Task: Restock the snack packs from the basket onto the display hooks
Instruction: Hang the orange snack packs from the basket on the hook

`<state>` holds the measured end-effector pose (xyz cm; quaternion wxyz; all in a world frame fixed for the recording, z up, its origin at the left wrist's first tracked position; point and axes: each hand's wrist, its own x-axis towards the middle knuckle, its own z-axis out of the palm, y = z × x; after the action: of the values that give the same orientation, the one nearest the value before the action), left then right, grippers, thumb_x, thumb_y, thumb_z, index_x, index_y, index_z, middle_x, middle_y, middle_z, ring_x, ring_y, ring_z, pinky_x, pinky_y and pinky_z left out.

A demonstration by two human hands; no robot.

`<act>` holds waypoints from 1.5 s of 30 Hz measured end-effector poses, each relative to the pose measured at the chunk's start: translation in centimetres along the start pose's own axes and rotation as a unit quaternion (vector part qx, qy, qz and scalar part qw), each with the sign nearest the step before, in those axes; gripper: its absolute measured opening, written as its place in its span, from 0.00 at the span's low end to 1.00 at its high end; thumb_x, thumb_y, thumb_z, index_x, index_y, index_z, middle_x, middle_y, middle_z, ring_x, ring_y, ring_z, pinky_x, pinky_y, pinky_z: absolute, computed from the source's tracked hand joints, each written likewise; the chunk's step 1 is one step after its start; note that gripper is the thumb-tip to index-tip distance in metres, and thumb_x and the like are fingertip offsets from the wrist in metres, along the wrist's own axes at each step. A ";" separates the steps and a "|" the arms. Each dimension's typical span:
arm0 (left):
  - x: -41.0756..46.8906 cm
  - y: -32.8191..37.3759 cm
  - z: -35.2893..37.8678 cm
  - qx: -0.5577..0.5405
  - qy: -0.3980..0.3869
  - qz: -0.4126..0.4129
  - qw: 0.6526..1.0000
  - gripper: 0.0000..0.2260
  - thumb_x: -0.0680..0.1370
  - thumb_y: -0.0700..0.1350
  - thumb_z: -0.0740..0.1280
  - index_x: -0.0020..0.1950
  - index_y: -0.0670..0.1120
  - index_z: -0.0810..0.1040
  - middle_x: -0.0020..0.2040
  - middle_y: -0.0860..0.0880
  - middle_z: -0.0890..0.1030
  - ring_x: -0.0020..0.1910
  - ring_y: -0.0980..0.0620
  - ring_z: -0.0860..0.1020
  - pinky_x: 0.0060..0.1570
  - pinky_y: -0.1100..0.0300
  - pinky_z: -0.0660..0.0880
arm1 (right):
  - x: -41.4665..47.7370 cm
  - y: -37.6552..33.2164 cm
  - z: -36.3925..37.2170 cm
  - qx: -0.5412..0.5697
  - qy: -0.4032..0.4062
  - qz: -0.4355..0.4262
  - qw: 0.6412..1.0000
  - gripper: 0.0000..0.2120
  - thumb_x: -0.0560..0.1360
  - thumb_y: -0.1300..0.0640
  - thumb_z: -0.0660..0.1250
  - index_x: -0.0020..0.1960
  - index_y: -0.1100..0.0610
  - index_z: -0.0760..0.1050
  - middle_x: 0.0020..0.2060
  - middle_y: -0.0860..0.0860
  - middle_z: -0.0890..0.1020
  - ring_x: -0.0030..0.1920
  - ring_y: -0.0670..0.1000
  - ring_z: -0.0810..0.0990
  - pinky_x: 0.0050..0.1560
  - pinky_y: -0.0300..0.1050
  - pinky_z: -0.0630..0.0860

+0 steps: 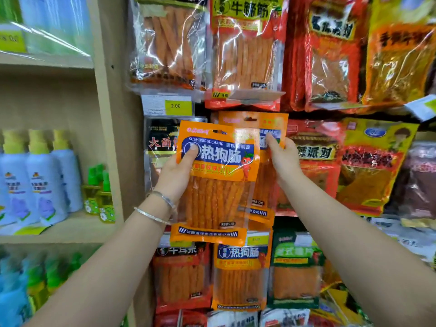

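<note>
Head view: left grip [174, 175] holds an orange snack pack [219, 197] by its left edge (thumb on its front), tilted before the hanging packs [240, 274]; right grip [285, 159] pinches a second orange pack [271, 123] just behind it.

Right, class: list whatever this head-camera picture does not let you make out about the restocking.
- Basket: head view, outside the frame.
- Display hook: head view, hidden behind the rear orange pack, so whether it hangs yet is unclear.
- Left hand, its fingers: head view, covered by the front orange pack.
- Lower price label: head view, blurred, unreadable.
</note>
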<state>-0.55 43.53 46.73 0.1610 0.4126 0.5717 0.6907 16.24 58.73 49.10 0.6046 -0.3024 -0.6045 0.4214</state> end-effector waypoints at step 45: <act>-0.5 -9.3 5.6 0.434 -0.125 0.269 0.850 0.35 0.77 0.50 0.62 0.77 0.54 0.43 0.72 0.59 0.30 0.74 0.58 0.36 0.73 0.56 0.48 | -2.9 8.3 -3.3 -0.429 -0.004 -0.413 0.803 0.33 0.72 0.54 0.72 0.73 0.59 0.64 0.72 0.60 0.64 0.73 0.58 0.62 0.67 0.55 0.63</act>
<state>1.67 49.62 37.99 -0.1568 0.6607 0.6553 0.3308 18.54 60.54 40.15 0.5273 -0.2508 -0.7939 -0.1694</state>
